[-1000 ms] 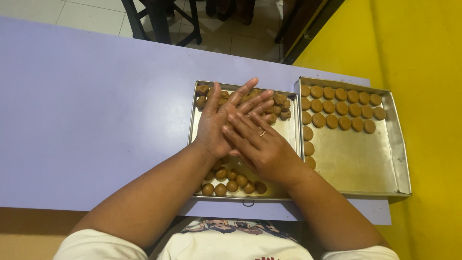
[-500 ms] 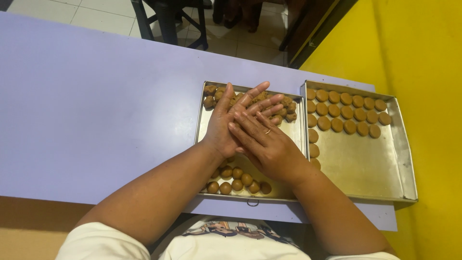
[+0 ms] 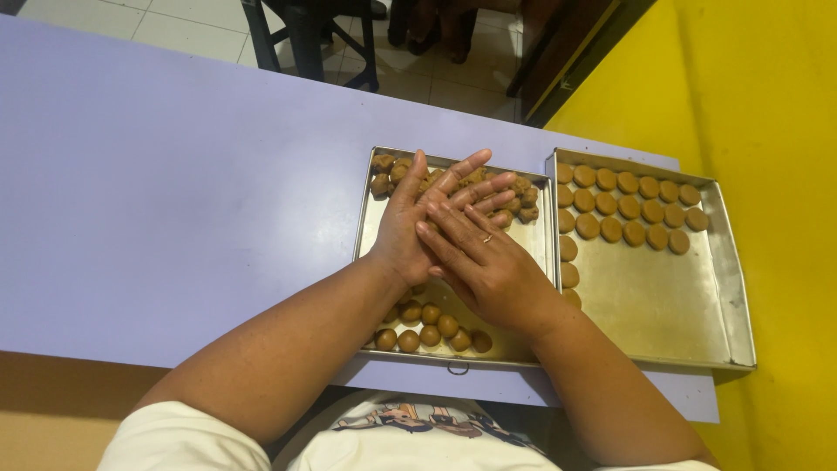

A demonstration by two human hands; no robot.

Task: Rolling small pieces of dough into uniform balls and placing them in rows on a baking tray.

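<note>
My left hand (image 3: 408,218) and my right hand (image 3: 493,270) are pressed flat, palm to palm, above the left metal tray (image 3: 368,228). The right hand, with a ring on one finger, lies on top and crosses the left. Anything between the palms is hidden. Small round brown dough balls (image 3: 429,327) sit at the near end of this tray. Rougher dough lumps (image 3: 386,173) are piled at its far end, just past my fingertips.
A second metal tray (image 3: 663,305) touches the first on the right; it holds rows of flattened brown discs (image 3: 628,205) at its far end and down its left side. Both trays rest on a lavender table (image 3: 174,201). A yellow wall (image 3: 767,105) stands right; dark chair legs (image 3: 305,44) beyond.
My hands stay pressed together over the left tray, shifting only slightly against each other. The view has drifted, so the trays sit a little further right in the frame.
</note>
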